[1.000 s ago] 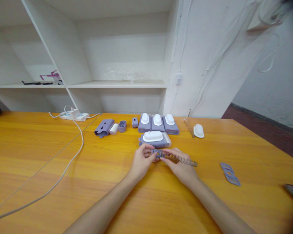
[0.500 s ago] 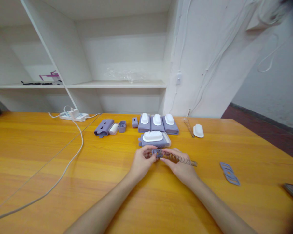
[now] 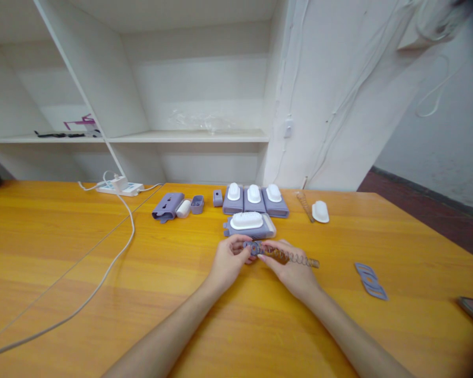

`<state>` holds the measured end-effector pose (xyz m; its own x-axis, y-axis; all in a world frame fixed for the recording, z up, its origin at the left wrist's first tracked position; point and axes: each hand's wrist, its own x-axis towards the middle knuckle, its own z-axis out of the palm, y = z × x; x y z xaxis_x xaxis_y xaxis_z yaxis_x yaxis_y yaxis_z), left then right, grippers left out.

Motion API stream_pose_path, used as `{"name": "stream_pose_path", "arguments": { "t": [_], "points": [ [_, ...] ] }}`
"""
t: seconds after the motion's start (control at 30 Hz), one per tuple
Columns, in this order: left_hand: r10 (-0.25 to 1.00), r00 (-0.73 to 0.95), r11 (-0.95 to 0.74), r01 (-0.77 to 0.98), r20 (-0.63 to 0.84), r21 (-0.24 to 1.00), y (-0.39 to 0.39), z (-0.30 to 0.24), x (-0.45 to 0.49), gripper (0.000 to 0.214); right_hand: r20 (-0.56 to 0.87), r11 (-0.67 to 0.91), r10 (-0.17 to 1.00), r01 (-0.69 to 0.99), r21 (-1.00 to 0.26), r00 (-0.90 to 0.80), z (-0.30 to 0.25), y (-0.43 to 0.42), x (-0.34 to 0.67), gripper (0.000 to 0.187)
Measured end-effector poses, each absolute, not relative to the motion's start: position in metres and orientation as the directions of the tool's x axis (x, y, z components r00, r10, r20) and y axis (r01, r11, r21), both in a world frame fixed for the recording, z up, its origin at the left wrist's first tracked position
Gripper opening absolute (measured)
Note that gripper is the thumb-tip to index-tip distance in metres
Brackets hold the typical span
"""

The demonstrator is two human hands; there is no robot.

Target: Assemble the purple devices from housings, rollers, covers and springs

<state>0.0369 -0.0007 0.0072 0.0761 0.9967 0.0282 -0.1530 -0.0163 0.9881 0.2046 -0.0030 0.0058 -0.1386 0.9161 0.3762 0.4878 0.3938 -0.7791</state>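
Between the fingertips of my left hand [image 3: 229, 258] is a small grey-purple plastic part [image 3: 254, 248]. My right hand [image 3: 294, 269] pinches a long metal coil spring [image 3: 297, 258] close to its left end, which meets the plastic part. The spring's free end points right, over the back of my right hand. Fingers hide part of the joint between spring and plastic. Just beyond my hands lies a purple case [image 3: 262, 231] with a white ribbed piece [image 3: 246, 220] on top.
Behind stand several purple cases [image 3: 256, 208] with white tops. A purple shell [image 3: 168, 206], white roller [image 3: 183, 209] and small cup [image 3: 197, 203] lie left. Another spring [image 3: 305, 206], a white cap [image 3: 320, 211] and flat purple plates [image 3: 371, 281] are right. A cable [image 3: 118, 257] crosses the left side.
The plastic part has turned slightly in my fingers, so its round face shows more. Both hands stay in nearly the same place, and the spring has barely shifted.
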Motion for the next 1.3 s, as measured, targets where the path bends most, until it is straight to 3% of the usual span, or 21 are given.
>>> {"name": "stream_pose_path", "arguments": {
  "t": [0.3, 0.5, 0.87, 1.07, 1.3],
  "points": [
    [0.997, 0.070, -0.015, -0.149, 0.026, 0.989, 0.0002, 0.0059, 0.0377, 0.030, 0.463, 0.488, 0.868, 0.482, -0.727, -0.181, 0.0129, -0.0056, 0.2023, 0.016],
    [0.996, 0.089, 0.002, -0.141, 0.011, 0.990, -0.0001, 0.0067, 0.0355, 0.034, 0.400, 0.429, 0.902, 0.452, -0.782, -0.165, 0.0102, -0.0050, 0.2029, 0.019],
    [0.987, 0.158, 0.044, -0.129, -0.023, 0.991, 0.0027, 0.0095, 0.0316, 0.043, 0.400, 0.428, 0.902, 0.474, -0.770, -0.165, 0.0083, -0.0037, 0.2034, 0.020],
    [0.978, 0.193, 0.097, -0.114, -0.074, 0.989, 0.0013, 0.0115, 0.0298, 0.046, 0.369, 0.381, 0.924, 0.368, -0.848, -0.103, 0.0040, -0.0027, 0.2026, 0.027],
    [0.978, 0.208, 0.053, -0.123, -0.027, 0.991, -0.0008, 0.0130, 0.0294, 0.045, 0.280, 0.300, 0.953, 0.254, -0.919, -0.113, 0.0055, -0.0006, 0.2016, 0.025]
  ]
}}
